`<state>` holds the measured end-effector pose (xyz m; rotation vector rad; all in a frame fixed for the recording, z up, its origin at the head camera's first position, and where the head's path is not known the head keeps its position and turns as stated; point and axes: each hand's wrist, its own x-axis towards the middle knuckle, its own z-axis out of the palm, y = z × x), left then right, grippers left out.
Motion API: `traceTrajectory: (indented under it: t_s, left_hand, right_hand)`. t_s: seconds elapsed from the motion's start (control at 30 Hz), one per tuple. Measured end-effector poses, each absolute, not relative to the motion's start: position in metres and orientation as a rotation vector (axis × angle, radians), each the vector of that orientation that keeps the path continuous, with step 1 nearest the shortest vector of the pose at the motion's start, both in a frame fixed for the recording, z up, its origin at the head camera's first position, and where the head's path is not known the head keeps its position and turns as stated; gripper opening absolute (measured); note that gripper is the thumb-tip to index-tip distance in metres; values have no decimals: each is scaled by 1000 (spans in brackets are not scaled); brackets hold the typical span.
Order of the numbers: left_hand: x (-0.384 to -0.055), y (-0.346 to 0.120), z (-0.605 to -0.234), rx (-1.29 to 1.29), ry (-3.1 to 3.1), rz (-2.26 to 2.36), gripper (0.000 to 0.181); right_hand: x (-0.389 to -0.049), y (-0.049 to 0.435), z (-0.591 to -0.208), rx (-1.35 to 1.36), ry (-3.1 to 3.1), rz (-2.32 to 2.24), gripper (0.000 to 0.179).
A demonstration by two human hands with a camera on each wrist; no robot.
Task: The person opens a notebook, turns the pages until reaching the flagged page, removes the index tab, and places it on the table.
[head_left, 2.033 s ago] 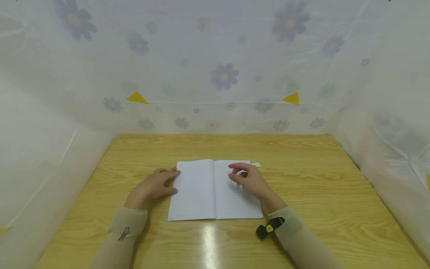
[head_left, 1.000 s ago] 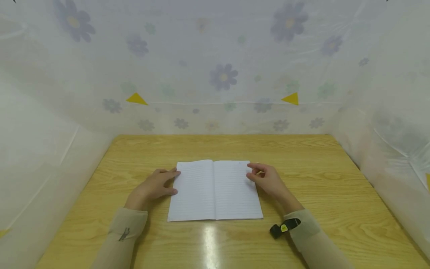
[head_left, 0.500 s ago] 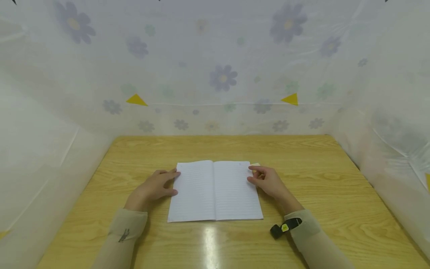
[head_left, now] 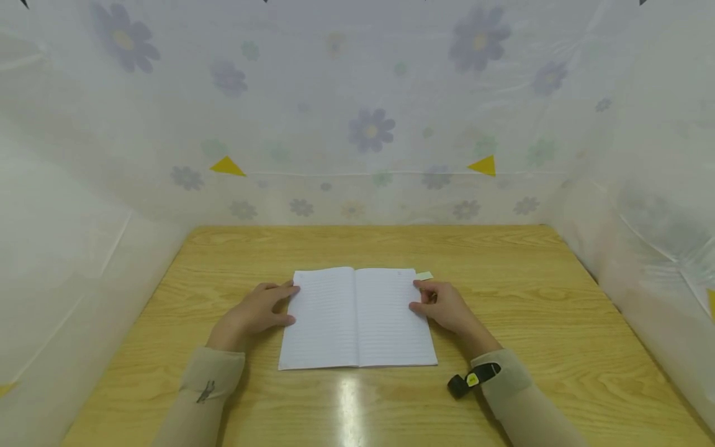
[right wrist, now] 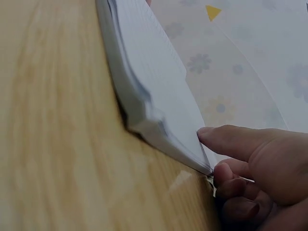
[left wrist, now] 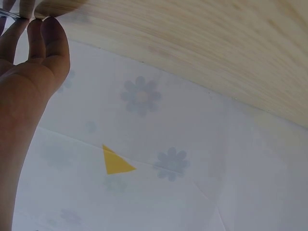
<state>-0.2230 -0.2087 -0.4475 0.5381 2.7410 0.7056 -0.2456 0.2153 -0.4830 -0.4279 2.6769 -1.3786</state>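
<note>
An open notebook [head_left: 324,320] with lined, white pages lies flat on the wooden table. A pale sticky tab [head_left: 424,275] pokes out past its right edge near the top. My left hand [head_left: 259,309] rests at the notebook's left edge, thumb and fingers spread apart with tips touching the margin. At the opposite edge, just below the tab, is my right hand [head_left: 445,305]. In the right wrist view its thumb [right wrist: 216,137] lies on the page while the other fingers curl by the edge underneath, pinching the notebook's side.
The wooden table [head_left: 357,245] reaches back to a flower-printed white curtain [head_left: 313,124], which also closes off both sides. Yellow triangles [head_left: 227,166] mark the curtain. A black strap with a small device [head_left: 472,379] is worn on the right wrist.
From above the right page, my right hand has moved right to the notebook's edge, then slightly nearer, uncovering the tab; its thumb has come down on the page. My left hand stays put.
</note>
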Motion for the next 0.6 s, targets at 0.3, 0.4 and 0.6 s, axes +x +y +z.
traceTrajectory:
  t_s: [0.3,0.4,0.6]
  left_hand:
    - [-223,-208,-448,537,2741,693,69]
    - [-223,-208,-448,530,2740,689,69]
    - [-223,-209,-449,530,2734,703,69]
  right_hand:
    - [-243,212,-480,-453,2722,-1266,43]
    - [-243,212,-480,-457,2740,-1252,43]
    - [-242,211,-478,-410,2730,-1284,41]
